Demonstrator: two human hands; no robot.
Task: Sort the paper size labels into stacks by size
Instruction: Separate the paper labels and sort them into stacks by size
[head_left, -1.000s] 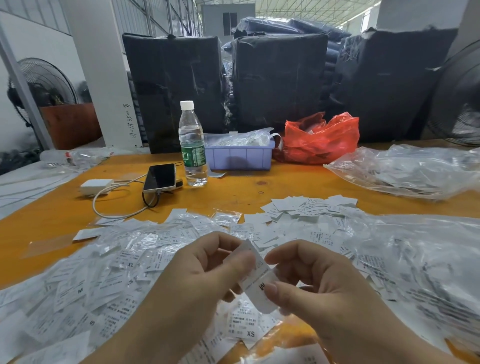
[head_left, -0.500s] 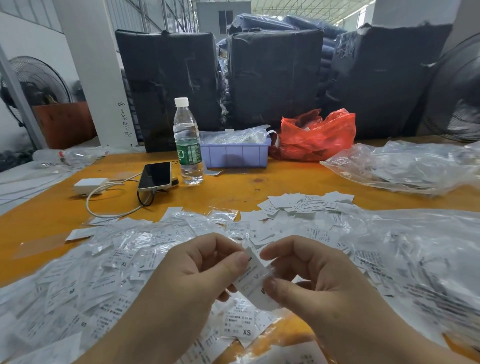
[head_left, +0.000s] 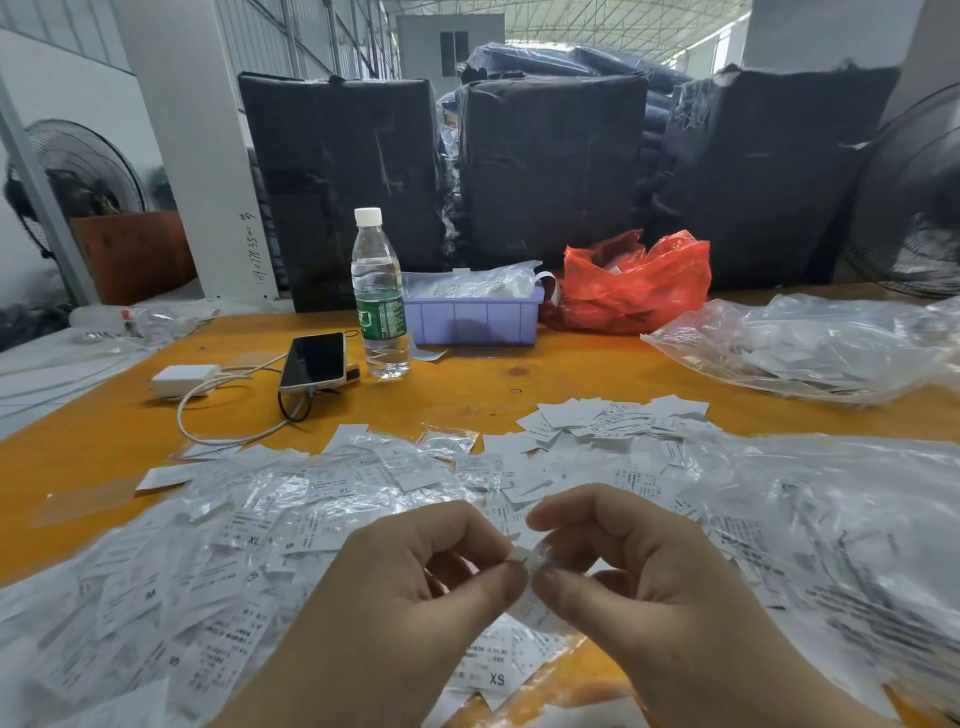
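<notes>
Just one view here, a wide-angle cam on the person's head, looking forward and down across the table (head_left: 571, 384). Both hands sit close at the bottom edge, left hand (head_left: 415, 582) and right hand (head_left: 639, 577). Farther back it catches the bottle (head_left: 378, 296) and wrapped bales (head_left: 550, 166); edges bend.

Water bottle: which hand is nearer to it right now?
Left. The left hand sits almost straight below the water bottle in the head view; the right hand is further off to the right.
</notes>
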